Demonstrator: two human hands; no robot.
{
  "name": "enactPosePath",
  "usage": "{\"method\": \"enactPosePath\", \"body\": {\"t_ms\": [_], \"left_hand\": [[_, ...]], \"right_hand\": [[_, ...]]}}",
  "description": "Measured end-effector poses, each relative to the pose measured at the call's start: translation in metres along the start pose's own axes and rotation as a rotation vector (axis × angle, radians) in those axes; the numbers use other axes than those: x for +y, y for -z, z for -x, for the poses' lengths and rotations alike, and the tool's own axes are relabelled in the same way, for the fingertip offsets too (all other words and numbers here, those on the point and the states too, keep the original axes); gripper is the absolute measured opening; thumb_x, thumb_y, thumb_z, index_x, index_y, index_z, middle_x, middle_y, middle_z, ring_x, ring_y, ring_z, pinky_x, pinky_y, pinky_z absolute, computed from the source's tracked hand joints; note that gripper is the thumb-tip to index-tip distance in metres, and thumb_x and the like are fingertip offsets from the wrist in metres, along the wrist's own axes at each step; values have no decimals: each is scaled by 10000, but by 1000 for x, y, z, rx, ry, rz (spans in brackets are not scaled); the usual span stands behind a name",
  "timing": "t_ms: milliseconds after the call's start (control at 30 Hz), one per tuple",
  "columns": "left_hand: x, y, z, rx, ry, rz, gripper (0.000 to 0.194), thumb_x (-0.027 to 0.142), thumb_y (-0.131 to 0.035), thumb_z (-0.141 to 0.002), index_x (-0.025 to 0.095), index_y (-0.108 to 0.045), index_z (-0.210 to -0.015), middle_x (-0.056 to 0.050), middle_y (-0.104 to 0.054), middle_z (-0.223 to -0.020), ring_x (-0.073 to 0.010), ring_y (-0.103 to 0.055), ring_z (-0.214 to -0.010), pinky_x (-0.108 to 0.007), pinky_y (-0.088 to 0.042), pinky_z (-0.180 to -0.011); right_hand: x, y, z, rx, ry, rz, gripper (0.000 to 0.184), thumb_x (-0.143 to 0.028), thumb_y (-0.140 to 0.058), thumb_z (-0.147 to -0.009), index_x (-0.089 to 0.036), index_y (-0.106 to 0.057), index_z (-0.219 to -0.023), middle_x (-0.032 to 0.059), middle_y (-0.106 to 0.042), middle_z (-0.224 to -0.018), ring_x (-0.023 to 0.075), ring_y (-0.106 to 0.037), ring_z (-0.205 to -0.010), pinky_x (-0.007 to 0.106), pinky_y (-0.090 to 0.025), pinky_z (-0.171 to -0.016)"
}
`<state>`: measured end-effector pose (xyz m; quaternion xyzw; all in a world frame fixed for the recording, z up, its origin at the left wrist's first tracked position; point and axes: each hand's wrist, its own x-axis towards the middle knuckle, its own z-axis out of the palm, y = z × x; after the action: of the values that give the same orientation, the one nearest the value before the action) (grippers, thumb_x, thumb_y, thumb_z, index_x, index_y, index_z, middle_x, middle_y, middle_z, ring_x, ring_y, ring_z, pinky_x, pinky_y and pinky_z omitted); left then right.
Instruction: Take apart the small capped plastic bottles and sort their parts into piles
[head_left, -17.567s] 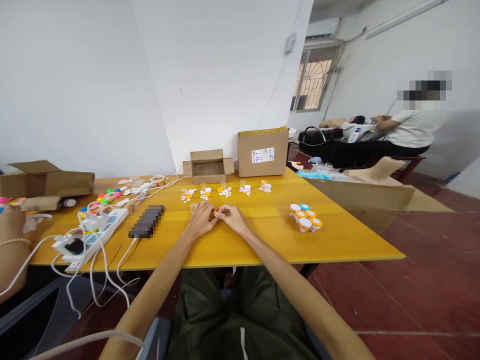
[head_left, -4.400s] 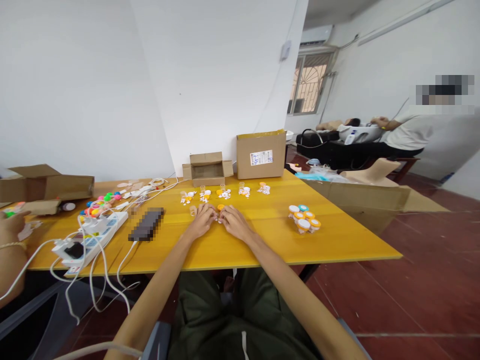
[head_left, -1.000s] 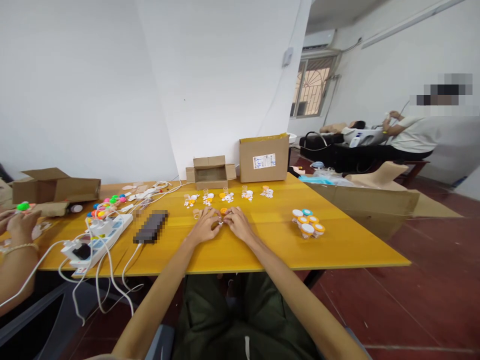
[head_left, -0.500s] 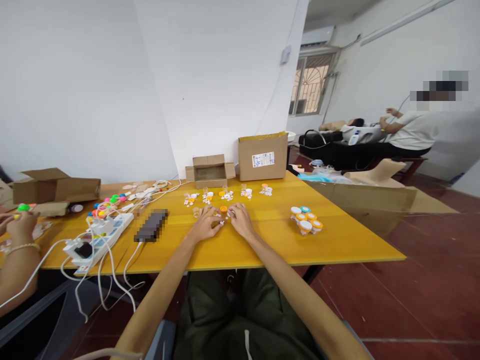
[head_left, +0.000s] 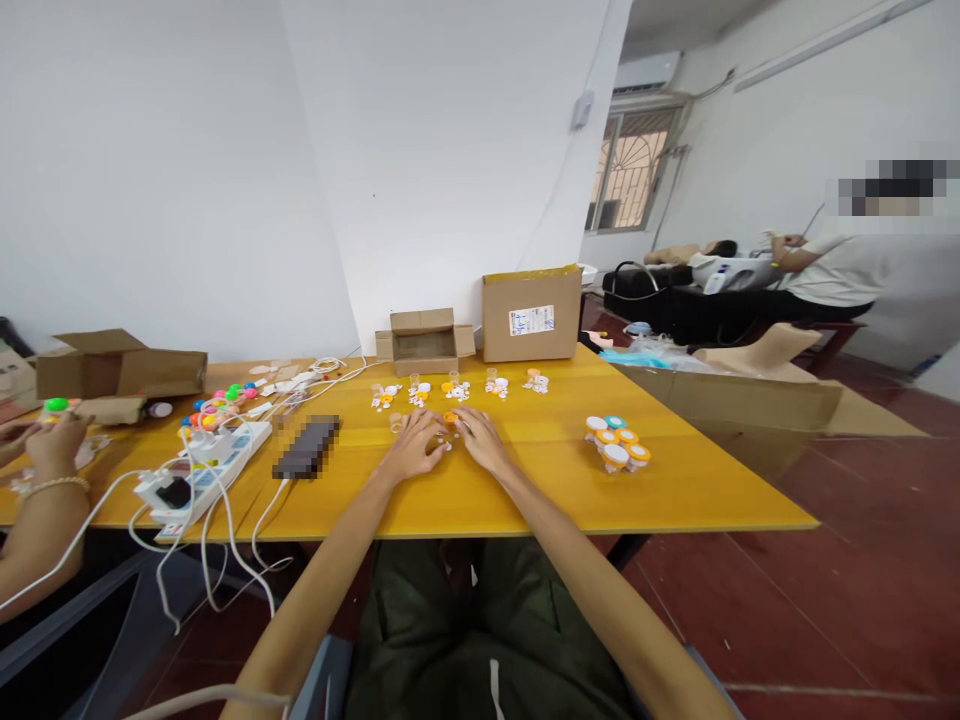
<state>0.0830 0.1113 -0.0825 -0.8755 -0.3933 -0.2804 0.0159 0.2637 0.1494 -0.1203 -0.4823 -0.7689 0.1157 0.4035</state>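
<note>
Palm down on the table, my left hand (head_left: 412, 446) has its fingers spread, with small white pieces (head_left: 448, 445) near its thumb. A small clear cup (head_left: 396, 423) stands just left of its fingers. The fingers of my right hand (head_left: 480, 440) are closed at the edge of an orange cap (head_left: 451, 417), which looks tilted between the two hands. Beyond the hands is a row of small heaps of white pieces (head_left: 496, 388) with orange and white caps and clear cups. On the right a cluster of capped jars (head_left: 616, 444) has orange, white and teal tops.
An open carton (head_left: 425, 364) and a closed box (head_left: 531, 335) stand at the wall. A phone (head_left: 307, 447) and a power strip (head_left: 214, 485) with white cables lie left. A co-worker's hand (head_left: 56, 445) is at far left; another person (head_left: 840, 270) sits far right.
The orange cap now looks tilted at my right fingertips, where it lay flatter before. My left hand stays nearly in place. The whole view has shifted slightly.
</note>
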Motion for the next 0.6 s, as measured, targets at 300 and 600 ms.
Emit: {"method": "enactPosePath", "body": {"t_ms": [300,600], "left_hand": [[4,4,-2,24,40,-16,184,200,-523,-872,241,-643,-1005,-74,-632,-1123,-265,-508,-1101,-434,-409,-963],[1,6,0,302,196,4,312,82,-399,-836,248,-616,-987,-67,-637,-1083,-261,-540,-1080,-424,-407,-935]], "right_hand": [[-1,1,3,-73,12,-31,295,-305,-444,-989,-297,-696,-1142,49,-665,-1244,246,-560,-1160,408,-454,-942],[-2,1,1,-87,70,-44,288,-299,-429,-1003,-264,-698,-1099,55,-668,-1073,221,-605,-1068,361,-461,-971]]}}
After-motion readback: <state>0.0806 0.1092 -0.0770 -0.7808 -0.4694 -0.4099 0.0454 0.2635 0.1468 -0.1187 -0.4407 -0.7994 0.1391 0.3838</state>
